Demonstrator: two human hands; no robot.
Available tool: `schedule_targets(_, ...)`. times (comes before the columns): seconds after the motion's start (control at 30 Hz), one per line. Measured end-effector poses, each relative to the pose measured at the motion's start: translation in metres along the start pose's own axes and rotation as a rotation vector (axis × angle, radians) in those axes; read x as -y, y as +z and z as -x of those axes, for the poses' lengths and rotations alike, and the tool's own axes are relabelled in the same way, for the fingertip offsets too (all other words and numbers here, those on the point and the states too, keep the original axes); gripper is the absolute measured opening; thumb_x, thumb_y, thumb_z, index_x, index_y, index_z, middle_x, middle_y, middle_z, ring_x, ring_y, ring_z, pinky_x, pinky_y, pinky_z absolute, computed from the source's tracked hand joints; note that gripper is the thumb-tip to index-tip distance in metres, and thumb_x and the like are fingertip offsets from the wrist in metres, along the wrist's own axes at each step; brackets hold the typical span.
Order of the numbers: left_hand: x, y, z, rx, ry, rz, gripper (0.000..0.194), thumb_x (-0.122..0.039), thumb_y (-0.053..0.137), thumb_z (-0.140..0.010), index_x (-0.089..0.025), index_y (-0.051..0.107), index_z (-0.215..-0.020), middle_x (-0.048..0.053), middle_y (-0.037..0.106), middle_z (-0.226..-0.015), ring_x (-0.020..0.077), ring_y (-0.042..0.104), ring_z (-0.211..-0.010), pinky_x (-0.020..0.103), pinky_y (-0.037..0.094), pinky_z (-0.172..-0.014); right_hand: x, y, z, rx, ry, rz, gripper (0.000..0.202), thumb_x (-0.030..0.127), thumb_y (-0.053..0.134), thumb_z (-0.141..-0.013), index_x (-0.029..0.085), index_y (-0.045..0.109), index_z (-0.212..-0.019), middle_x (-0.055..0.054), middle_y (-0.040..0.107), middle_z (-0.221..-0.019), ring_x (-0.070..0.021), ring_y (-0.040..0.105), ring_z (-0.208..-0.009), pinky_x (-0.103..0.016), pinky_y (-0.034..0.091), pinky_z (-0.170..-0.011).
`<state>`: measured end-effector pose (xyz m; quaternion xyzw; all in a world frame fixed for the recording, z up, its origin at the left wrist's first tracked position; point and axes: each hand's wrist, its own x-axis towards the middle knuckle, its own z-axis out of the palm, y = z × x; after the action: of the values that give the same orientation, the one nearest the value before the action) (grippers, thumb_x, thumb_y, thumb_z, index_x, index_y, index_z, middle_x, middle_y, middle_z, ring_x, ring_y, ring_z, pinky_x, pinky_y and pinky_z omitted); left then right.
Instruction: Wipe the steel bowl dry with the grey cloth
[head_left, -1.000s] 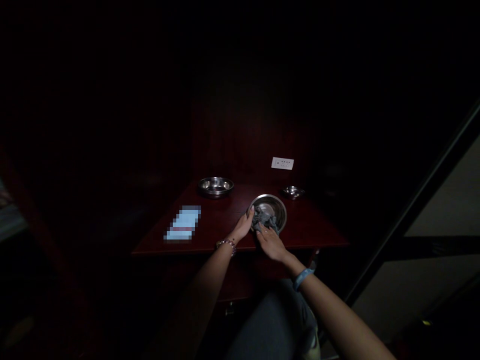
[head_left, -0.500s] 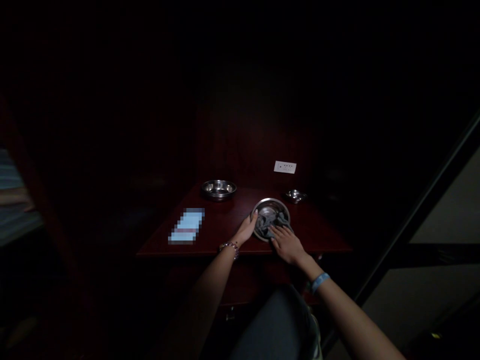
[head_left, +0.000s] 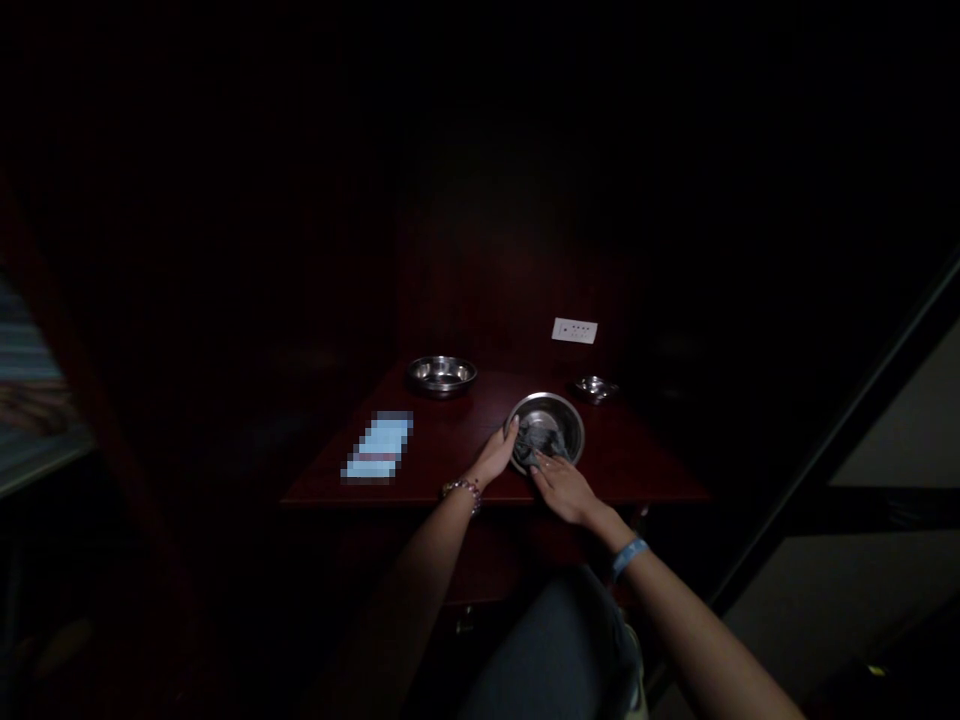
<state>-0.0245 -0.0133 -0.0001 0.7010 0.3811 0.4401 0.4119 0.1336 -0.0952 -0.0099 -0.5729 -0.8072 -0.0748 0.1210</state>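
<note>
A round stainless steel bowl [head_left: 574,435] is tilted towards me near the front edge of a dark red desk. My left hand [head_left: 493,455] grips its left rim, thumb over the edge and the other fingers hidden behind. Inside the bowl lies a crumpled grey cloth [head_left: 541,440]. My right hand [head_left: 566,490] presses on that cloth at the bowl's near side, fingers stretched over the rim, and their tips are partly lost in the folds.
Behind to the left stands a second steel bowl [head_left: 442,375]; a small shiny metal dish [head_left: 596,388] sits at the back right. A blurred-out, bright phone-like rectangle [head_left: 379,448] lies on the desk [head_left: 442,440]. A white socket plate [head_left: 574,330] is on the wall. Another person's hand [head_left: 34,405] shows far left.
My right hand has slid the cloth leftwards inside the bowl, off its right side. My left hand keeps its grip on the rim. The whole view has shifted slightly.
</note>
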Motion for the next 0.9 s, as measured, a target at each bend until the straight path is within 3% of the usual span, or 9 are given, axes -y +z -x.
schedule_targets(0.13,-0.001,0.000,0.002,0.023,0.019,0.011,0.068,-0.060,0.028,-0.101,-0.011,0.059,-0.137,0.014,0.064,-0.140,0.0247,0.058,-0.133,0.036,0.039,-0.118,-0.017,-0.014,0.013,0.007,-0.016,0.086,0.050,0.032,0.028,-0.107,0.013,0.063,-0.137,-0.011,0.065,-0.138,-0.0219,0.057,-0.135,-0.041,0.034,-0.122)
schedule_targets(0.23,-0.002,0.001,0.002,0.018,0.025,0.020,0.067,-0.057,0.028,-0.102,-0.010,0.057,-0.139,0.015,0.063,-0.142,0.0246,0.058,-0.132,0.036,0.040,-0.117,-0.030,-0.021,0.012,-0.040,-0.011,0.193,0.046,0.028,0.035,-0.104,0.013,0.066,-0.134,-0.012,0.065,-0.138,-0.0248,0.054,-0.138,-0.045,0.028,-0.125)
schedule_targets(0.43,-0.001,0.001,-0.001,0.021,0.005,0.037,0.067,-0.057,0.028,-0.101,-0.009,0.058,-0.137,0.016,0.065,-0.138,0.0249,0.060,-0.131,0.037,0.039,-0.117,-0.040,-0.027,-0.017,-0.203,-0.041,0.283,0.049,0.023,0.039,-0.099,0.009,0.057,-0.143,-0.014,0.058,-0.146,-0.0289,0.046,-0.143,-0.051,0.020,-0.128)
schedule_targets(0.63,0.000,0.001,-0.001,-0.001,-0.036,0.028,0.064,-0.055,0.030,-0.101,-0.010,0.060,-0.136,0.016,0.065,-0.138,0.0262,0.060,-0.131,0.037,0.040,-0.117,-0.035,-0.033,-0.035,-0.135,-0.200,0.261,0.049,0.025,0.043,-0.099,0.010,0.055,-0.144,-0.012,0.056,-0.149,-0.0266,0.043,-0.145,-0.048,0.019,-0.129)
schedule_targets(0.8,-0.001,0.001,0.000,0.013,0.000,0.058,0.064,-0.055,0.029,-0.102,-0.009,0.059,-0.136,0.015,0.066,-0.137,0.0255,0.062,-0.127,0.038,0.041,-0.116,-0.054,-0.036,-0.018,-0.123,-0.131,0.225,0.049,0.023,0.040,-0.099,0.013,0.054,-0.145,-0.010,0.058,-0.148,-0.0251,0.043,-0.146,-0.046,0.017,-0.130)
schedule_targets(0.9,-0.002,0.001,0.001,0.033,0.018,0.038,0.066,-0.056,0.028,-0.102,-0.010,0.059,-0.137,0.014,0.066,-0.138,0.0246,0.061,-0.128,0.036,0.041,-0.116,-0.054,-0.030,0.002,-0.120,-0.097,0.245,0.048,0.024,0.038,-0.101,0.012,0.057,-0.143,-0.011,0.056,-0.149,-0.0251,0.039,-0.149,-0.043,0.016,-0.131)
